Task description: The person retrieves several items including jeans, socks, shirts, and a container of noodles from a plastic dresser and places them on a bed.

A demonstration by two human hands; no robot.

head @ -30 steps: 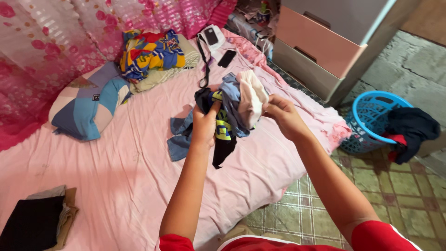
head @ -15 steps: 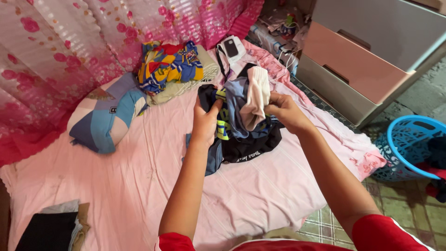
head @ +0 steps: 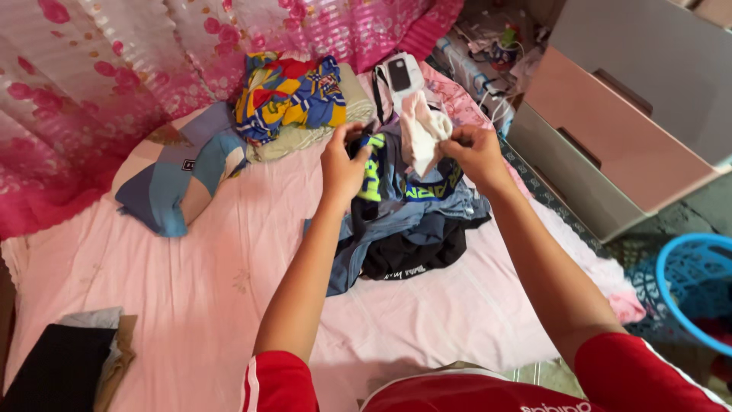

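My left hand grips a dark garment with yellow-green lettering, lifted above the bed. My right hand pinches a small white and pale pink cloth that hangs between the two hands. Under both hands lies a heap of blue, grey and black clothes on the pink bedsheet. The lower parts of the held pieces blend into the heap.
A bright patterned cloth and a blue-beige pillow lie at the bed's far side under a pink flowered curtain. A phone rests behind the heap. Folded dark clothes sit front left. Drawers and a blue basket stand right.
Both hands have risen and moved farther from me with the clothes. The heap under them has spread out on the sheet. The camera has shifted left, so the basket sits at the edge.
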